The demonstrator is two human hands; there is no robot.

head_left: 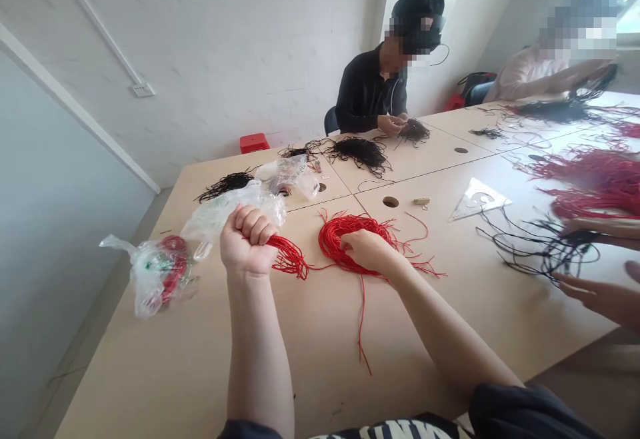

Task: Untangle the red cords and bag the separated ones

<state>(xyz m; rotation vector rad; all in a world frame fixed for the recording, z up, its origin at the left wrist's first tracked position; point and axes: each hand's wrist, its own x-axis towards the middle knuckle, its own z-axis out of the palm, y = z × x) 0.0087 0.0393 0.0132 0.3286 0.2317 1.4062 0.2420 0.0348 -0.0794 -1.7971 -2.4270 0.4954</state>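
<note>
Center frame, the left hand (pixel 249 242) is a tight fist around a bunch of red cords (pixel 290 259). The right hand (pixel 367 250) rests, fingers together, on a red coil (pixel 345 239), seemingly pressing it. A hard pull could snarl the strands.

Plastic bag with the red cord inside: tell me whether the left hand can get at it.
Likely yes. The plastic bag lies just beside the left hand, with nothing visibly between them, but that hand is closed around red cords and would probably have to release them first.
</note>
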